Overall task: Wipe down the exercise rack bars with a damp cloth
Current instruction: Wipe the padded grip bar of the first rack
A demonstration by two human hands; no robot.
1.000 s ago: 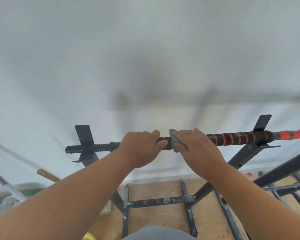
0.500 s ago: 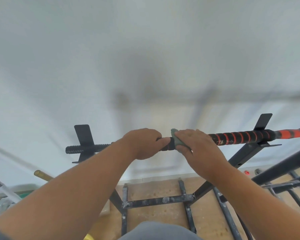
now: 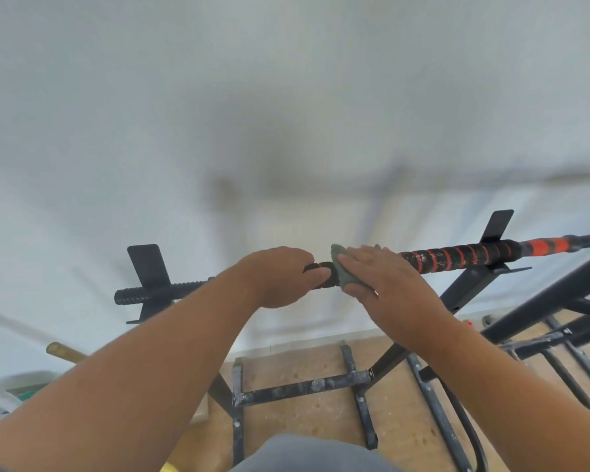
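— So, what are we seeing on the bar (image 3: 457,258)?

— We are looking at a black bar lying across two black brackets of the rack (image 3: 470,287), running left to right before a pale wall. Its right part is wrapped in black and orange spiral grip, speckled with pale flecks; its left end is ribbed and plain black.

— And the cloth (image 3: 343,272)?

— We are pressing a grey-green cloth against the bar's middle, under our right hand (image 3: 385,281), whose fingers are curling over it and the bar.

— The other hand?

— Our left hand (image 3: 280,277) is gripping the bar just beside the cloth, knuckles up, thumb pointing right.
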